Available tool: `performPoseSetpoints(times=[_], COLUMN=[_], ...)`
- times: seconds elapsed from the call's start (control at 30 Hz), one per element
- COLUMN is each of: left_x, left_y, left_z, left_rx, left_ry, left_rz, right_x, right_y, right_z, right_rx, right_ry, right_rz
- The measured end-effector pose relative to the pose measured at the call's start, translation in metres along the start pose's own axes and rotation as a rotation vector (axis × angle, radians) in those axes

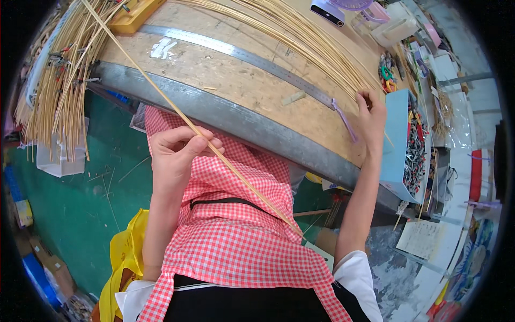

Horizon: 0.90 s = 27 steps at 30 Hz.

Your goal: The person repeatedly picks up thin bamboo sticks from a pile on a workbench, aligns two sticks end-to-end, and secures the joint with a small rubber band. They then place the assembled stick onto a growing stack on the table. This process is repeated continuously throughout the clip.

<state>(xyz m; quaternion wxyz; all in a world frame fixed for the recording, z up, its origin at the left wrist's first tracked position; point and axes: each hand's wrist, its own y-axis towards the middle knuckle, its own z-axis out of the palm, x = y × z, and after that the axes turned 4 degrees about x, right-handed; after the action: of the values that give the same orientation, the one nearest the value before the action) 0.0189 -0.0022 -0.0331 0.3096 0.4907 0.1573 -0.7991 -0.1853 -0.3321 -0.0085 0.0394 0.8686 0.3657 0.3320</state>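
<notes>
My left hand [185,147] is closed around a long, thin bamboo strip [134,63] in front of my apron. The strip slants from the upper left, over the table's edge, down across my lap. At the table's right side, the thumb and fingers of my right hand [371,112] pinch together at the near end of a bundle of bamboo strips [327,61]. One thin strip pokes out below that hand, so it seems gripped there. A long metal ruler [236,51] with a purple tie on its end lies left of the bundle.
Many clipped strips [70,102] hang over the table's left end beside a yellow wooden block [134,16]. By my right forearm stands a light-blue box [396,139] full of small dark clips. Scissors and pliers lie behind it. The table has a grey metal edge [225,107].
</notes>
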Motion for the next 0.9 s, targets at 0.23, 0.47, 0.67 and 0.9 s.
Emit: performPoseSetpoints(times=[0.23, 0.47, 0.67, 0.9], left_x=[0.003, 0.004, -0.004, -0.006], left_y=[0.0, -0.002, 0.0, 0.002], left_z=[0.002, -0.001, -0.001, -0.012], left_rx=[0.02, -0.013, -0.044, -0.103], left_ry=[-0.007, -0.031, -0.014, -0.023], left_rz=[-0.039, -0.017, 0.018, 0.061], right_x=[0.007, 0.083, 0.151, 0.154], right_y=[-0.035, -0.1, -0.142, -0.149], right_z=[-0.021, -0.005, 0.036, 0.047], right_rx=[0.009, -0.001, 0.218, 0.286], right_ry=[0.172, 0.376, 0.423, 0.407], right_rz=[0.109, 0.204, -0.087, -0.212])
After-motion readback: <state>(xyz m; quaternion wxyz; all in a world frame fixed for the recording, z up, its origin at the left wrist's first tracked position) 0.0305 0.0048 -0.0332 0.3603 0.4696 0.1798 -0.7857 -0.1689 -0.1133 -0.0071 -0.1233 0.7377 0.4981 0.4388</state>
